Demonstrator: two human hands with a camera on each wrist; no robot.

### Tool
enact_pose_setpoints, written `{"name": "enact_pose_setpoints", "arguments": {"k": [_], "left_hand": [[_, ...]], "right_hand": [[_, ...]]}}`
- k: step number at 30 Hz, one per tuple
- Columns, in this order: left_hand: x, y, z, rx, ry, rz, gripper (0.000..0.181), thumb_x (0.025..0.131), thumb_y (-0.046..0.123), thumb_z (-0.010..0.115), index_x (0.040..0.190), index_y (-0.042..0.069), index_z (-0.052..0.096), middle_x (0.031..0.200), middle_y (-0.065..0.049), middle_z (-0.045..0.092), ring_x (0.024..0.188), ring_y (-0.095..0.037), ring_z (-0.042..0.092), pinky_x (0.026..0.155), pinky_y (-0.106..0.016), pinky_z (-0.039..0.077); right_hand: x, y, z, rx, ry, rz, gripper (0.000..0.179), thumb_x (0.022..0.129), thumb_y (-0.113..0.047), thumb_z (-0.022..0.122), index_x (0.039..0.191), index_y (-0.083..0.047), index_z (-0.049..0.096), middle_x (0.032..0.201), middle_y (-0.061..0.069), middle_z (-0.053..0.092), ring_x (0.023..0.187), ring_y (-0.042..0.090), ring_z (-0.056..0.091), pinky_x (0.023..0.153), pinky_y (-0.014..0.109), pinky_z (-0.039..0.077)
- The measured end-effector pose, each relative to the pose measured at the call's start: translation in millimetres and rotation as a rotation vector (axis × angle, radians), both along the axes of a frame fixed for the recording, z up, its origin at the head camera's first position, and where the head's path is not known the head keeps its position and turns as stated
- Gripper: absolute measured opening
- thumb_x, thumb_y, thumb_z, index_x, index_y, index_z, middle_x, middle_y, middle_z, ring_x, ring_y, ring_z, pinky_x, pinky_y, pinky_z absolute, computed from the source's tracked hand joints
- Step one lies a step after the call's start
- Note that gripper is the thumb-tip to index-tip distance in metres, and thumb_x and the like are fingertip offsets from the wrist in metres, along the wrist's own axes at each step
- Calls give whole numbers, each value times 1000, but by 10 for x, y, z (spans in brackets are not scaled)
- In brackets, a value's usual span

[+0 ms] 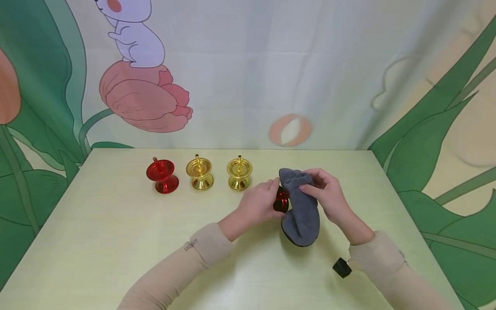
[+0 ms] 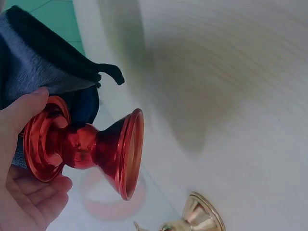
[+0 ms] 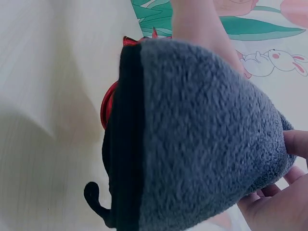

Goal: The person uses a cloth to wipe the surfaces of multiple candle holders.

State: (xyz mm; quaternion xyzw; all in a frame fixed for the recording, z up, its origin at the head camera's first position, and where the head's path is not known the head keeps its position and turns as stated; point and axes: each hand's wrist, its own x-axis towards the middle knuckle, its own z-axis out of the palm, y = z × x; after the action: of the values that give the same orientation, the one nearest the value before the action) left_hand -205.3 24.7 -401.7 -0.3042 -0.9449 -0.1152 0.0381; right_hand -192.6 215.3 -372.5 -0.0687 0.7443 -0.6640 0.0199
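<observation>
My left hand (image 1: pixel 257 200) grips a shiny red candle holder (image 2: pixel 82 147) by its wide dish, with the thumb along the rim. In the left wrist view the holder lies sideways and its flared foot points away from the palm. A grey fleecy cloth (image 1: pixel 304 211) with black edging hangs from my right hand (image 1: pixel 327 191), pinched between thumb and fingers. The cloth (image 3: pixel 202 139) is against the dish side of the holder and covers part of it. A black loop (image 2: pixel 113 72) sticks out from the cloth's edge.
Left of my hands, another red candle holder (image 1: pixel 166 185) and two gold ones (image 1: pixel 202 181) (image 1: pixel 239 181) stand upright in a row on the pale table (image 1: pixel 116 241). A small black block (image 1: pixel 342 268) shows beside my right sleeve. Behind the table hangs a printed curtain (image 1: pixel 240 77).
</observation>
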Motion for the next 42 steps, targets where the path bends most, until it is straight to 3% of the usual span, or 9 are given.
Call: {"name": "enact_pose_setpoints", "arguments": {"k": [8,16,23,32,38,42], "left_hand": [[21,-42,98,28,55,9,89,66,52,69,132,2,36,120,-8,55,102,-20,57,80,-29,50],[60,-97,195,-7,230,-20,82,65,48,70,128,2,43,118,-9,57,103,-19,57,80,-27,50],[103,-195,116,145,330,-81,82,64,51,70,128,6,44,114,-6,59,102,-17,56,83,-25,48],[112,-290,11,274,290,-103,96,62,57,70,133,3,35,117,-6,59,97,-17,58,80,-27,48],[136,-331,45,279,380,-129,95,61,56,71,129,-2,39,115,-9,60,94,-17,60,76,-26,50],[172,-358,107,201,441,-123,96,60,59,70,127,-3,41,112,-9,61,93,-18,60,77,-26,50]], "right_hand": [[36,-70,-44,127,3,53,31,81,-7,61,111,-3,54,94,-8,57,91,8,53,73,21,49],[71,-149,-22,245,27,25,33,81,-8,61,111,1,51,95,4,56,85,11,54,69,23,50],[104,-161,-9,136,88,-5,20,79,3,55,98,1,52,80,-10,56,69,5,55,61,21,49],[119,-180,-30,-8,107,37,29,78,8,53,90,-19,55,77,-8,56,65,6,53,57,20,48],[117,-155,9,-17,107,48,30,79,7,55,93,-20,57,78,-8,58,67,6,55,58,20,48],[99,-139,102,-56,129,-12,29,78,6,57,94,-19,58,78,-8,58,68,6,55,58,19,48]]}}
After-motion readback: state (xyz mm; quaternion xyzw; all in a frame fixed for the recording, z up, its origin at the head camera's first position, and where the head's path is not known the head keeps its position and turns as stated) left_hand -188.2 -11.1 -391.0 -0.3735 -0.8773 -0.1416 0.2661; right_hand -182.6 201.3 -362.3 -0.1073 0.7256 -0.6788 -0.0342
